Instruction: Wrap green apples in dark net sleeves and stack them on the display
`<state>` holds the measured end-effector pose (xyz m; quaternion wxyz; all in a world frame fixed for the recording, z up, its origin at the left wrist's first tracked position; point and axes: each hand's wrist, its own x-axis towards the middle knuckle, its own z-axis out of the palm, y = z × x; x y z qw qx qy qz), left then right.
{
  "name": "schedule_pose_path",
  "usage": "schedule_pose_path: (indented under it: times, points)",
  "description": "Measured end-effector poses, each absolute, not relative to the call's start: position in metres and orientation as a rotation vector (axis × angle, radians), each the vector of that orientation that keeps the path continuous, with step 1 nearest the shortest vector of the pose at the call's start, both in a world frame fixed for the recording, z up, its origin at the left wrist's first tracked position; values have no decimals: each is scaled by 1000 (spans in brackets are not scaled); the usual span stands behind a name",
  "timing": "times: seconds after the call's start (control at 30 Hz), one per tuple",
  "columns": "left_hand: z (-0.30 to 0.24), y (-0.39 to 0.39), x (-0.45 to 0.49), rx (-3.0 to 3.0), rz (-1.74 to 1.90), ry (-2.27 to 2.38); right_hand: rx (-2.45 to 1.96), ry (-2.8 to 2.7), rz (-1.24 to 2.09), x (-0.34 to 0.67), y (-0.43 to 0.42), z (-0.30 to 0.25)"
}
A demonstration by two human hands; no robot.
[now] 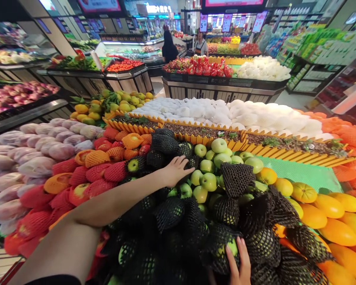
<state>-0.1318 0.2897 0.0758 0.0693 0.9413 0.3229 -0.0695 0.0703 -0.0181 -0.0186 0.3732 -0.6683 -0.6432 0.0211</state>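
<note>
My left hand (178, 171) reaches across to the middle of the display, fingers stretched out over fruit in black foam nets (171, 213), beside a heap of bare green apples (209, 181). Nothing shows in its grasp. At the lower edge, my right hand (240, 264) has its fingers curved against a green apple (231, 248) partly covered by a black net; its thumb side is mostly hidden. Between the hands lie more black-netted fruit, and an empty-looking black net sleeve (237, 179) rests on the green apples.
Red-netted fruit (97, 174) and wrapped pale fruit (37, 162) fill the left. Orange fruit (341, 225) lies right, below a green mat (299, 174). A low yellow fence (284, 154) separates white-netted fruit (195, 109) behind. Two people (169, 46) stand farther back.
</note>
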Motion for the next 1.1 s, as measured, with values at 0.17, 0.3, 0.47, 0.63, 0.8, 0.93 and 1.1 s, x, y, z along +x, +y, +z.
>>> schedule_pose_path:
  times: [0.17,0.3,0.47,0.63,0.8,0.93,1.1]
  points:
    - [57,268,-86,2723,-354,901,-1700,-1589,102,68,-21,-20]
    - [26,266,-74,2733,-437,944,-1701,-1572,137,68,-23,-22]
    - [1,275,-77,2783,-504,890,-1693,-1583,156,69,-23,-20]
    - [-11,271,-86,2849,-545,814,-1698,-1670,137,73,-22,-17]
    - [-5,277,-96,2931,-534,660,-1700,-1742,56,75,-21,-14]
    - [2,284,-100,2980,-527,589,-1700,-1762,-47,74,-19,-13]
    - [-4,280,-99,3037,-560,621,-1706,-1759,-74,73,-17,-12]
